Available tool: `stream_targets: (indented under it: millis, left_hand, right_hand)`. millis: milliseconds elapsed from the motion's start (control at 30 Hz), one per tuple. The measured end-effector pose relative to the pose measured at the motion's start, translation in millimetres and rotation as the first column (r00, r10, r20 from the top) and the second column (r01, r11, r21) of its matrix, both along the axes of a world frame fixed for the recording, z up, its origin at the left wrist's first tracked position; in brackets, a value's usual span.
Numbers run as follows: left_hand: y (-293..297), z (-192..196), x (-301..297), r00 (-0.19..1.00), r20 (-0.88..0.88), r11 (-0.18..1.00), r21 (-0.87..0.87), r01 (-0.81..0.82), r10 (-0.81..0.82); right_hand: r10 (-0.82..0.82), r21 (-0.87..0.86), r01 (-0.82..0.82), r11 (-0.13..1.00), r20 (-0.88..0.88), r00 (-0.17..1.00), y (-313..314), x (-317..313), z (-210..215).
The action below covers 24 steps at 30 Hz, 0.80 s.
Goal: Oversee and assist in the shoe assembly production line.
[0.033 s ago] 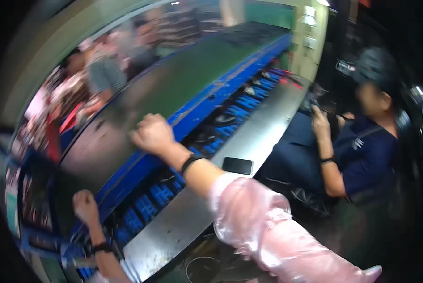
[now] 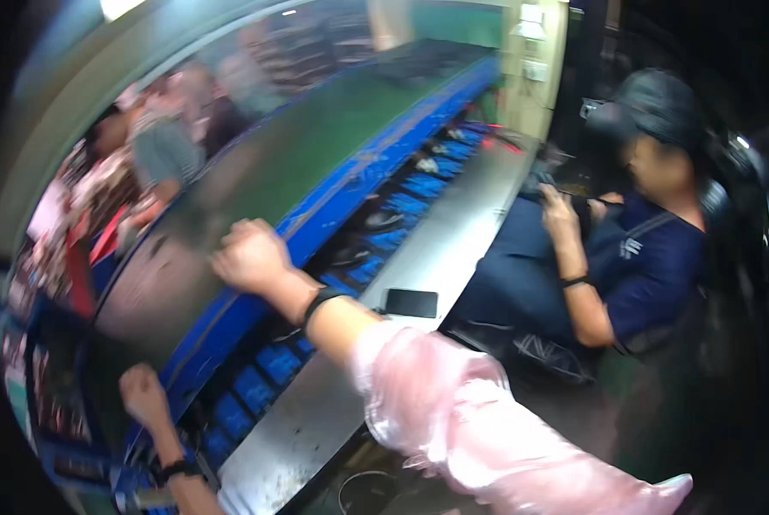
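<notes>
A conveyor belt (image 2: 316, 154) with a dark green surface and a blue side edge runs from near left to far right. My right hand (image 2: 254, 257) is over its near side, back of the hand up and fingers curled in; whatever they may hold is hidden. Below and to the left, my left hand (image 2: 144, 396) is closed in a loose fist by the belt's near end, its inside also hidden. Both wrists wear dark bands, and a shiny pink sleeve (image 2: 436, 386) covers my right forearm.
Blue slotted parts (image 2: 251, 386) line the gap beside the belt. A phone (image 2: 412, 302) lies on the metal ledge (image 2: 290, 429). To the right sits a person (image 2: 650, 249) in dark clothes, holding a device. Blurred people (image 2: 166, 146) are beyond the belt.
The whole view has shifted, so the belt, phone and seated person appear farther left. Both my hands stay curled, in about the same places along the belt.
</notes>
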State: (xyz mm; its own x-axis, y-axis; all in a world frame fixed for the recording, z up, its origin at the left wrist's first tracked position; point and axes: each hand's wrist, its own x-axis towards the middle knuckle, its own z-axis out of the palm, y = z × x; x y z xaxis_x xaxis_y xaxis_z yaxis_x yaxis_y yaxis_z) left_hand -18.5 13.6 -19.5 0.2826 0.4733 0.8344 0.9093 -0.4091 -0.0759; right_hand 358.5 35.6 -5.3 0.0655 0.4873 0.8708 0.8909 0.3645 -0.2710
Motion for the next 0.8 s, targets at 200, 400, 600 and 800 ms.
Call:
stream_targets:
  millis: [200,400,600,800]
  left_hand:
    - [0,7,-5,0.999,-0.003,0.990,-0.138,0.031,-0.032]
    - [9,0,-11,0.999,-0.029,0.990,-0.138,0.028,-0.033]
    - [14,-5,-23,1.000,-0.028,0.988,-0.154,0.001,-0.006]
    - [14,-4,-20,0.998,-0.055,0.987,-0.159,0.028,-0.037]
  right_hand:
    - [0.006,-0.002,-0.006,1.000,-0.006,1.000,-2,0,1]
    - [-0.009,0.024,0.009,1.000,-0.015,1.000,-3,4,-7]
    - [0.004,-0.016,-0.004,1.000,-0.020,1.000,-4,0,-7]
    - [-0.003,0.010,0.003,1.000,-0.016,1.000,-1,5,-8]
